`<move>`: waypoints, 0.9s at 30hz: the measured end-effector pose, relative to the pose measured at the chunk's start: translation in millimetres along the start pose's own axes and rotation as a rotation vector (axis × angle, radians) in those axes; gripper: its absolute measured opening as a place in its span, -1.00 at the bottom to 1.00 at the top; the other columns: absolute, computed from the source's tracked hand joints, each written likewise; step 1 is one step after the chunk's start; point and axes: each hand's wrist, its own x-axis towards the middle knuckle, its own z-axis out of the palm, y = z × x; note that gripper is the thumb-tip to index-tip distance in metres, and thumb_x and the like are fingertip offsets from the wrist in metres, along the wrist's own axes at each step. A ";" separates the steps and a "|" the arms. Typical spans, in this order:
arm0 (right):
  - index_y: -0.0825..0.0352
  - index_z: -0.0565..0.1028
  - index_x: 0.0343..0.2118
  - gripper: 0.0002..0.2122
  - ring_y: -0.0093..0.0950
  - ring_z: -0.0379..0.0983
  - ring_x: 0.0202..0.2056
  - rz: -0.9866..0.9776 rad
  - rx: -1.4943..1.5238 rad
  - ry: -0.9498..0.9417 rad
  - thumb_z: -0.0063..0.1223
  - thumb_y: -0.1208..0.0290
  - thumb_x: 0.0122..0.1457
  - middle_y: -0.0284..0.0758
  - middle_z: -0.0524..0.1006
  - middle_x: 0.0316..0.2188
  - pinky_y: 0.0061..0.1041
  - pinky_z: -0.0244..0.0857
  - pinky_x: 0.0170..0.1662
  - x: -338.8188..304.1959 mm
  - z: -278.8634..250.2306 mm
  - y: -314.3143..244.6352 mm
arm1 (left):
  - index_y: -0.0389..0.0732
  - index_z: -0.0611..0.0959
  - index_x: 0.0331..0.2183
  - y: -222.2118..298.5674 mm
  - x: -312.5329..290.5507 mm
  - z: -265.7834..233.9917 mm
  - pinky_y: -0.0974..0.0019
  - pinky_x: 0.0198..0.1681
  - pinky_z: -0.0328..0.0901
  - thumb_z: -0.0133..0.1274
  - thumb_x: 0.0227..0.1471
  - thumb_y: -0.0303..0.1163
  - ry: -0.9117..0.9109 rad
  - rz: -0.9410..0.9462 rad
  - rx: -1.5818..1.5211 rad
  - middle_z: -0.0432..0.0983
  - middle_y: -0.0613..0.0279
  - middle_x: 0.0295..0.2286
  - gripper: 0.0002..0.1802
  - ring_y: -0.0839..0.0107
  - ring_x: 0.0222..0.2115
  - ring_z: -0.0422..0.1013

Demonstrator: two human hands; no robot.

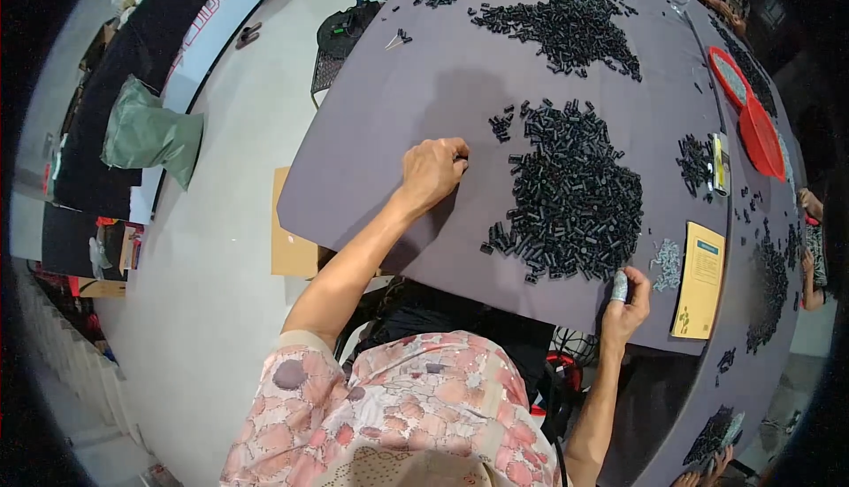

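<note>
On the grey-purple tabletop (371, 133) in front of me lies a large pile of small black cylindrical pieces (579, 191). My left hand (431, 171) is closed in a pinch to the left of this pile, over bare cloth. Its curled fingers hide most of what they may hold; only a dark spot shows at the tips. At the pile's near right corner, my right hand (630, 304) pinches a black cylindrical piece (630, 292). A grey wrap covers one of that hand's fingertips. Beside it sits a small heap of pale grey bits (666, 264).
A yellow booklet (699, 280) lies to the right, near a smaller black cluster (695, 165) and red trays (759, 138). Another black pile (566, 31) spreads farther back. Other people's hands (707, 474) appear along the right side. A cardboard box (294, 230) stands beneath the left edge.
</note>
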 end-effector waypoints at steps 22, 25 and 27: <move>0.39 0.43 -0.33 -0.76 -0.47 0.34 -0.23 -0.159 0.201 -0.209 -0.17 0.77 -0.08 -0.27 0.40 -0.29 -0.58 0.21 -0.13 -12.6 8.6 -66.3 | -0.20 0.45 -0.38 31.9 -94.3 1.8 0.58 -0.73 -0.11 -0.03 0.05 -0.46 -0.514 -0.583 -1.806 0.24 0.35 -0.64 -0.95 0.65 -0.72 -0.01; 0.38 0.47 -0.35 -0.78 -0.38 0.40 -0.30 -0.147 0.282 -0.344 -0.11 0.74 -0.08 -0.24 0.43 -0.36 -0.50 0.28 -0.22 -14.4 28.7 -102.7 | -0.21 0.47 -0.37 45.3 -95.5 10.0 0.58 -0.72 -0.06 -0.04 0.05 -0.45 -0.558 -0.561 -1.844 0.28 0.32 -0.62 -0.93 0.64 -0.72 0.02; 0.40 0.47 -0.31 -0.68 -0.32 0.42 -0.31 -0.139 0.339 -0.443 -0.18 0.77 -0.16 -0.19 0.44 -0.35 -0.50 0.30 -0.24 -13.6 42.4 -116.7 | -0.22 0.48 -0.34 56.3 -98.6 9.5 0.56 -0.71 -0.03 -0.04 0.05 -0.45 -0.529 -0.526 -1.887 0.33 0.28 -0.60 -0.91 0.63 -0.71 0.06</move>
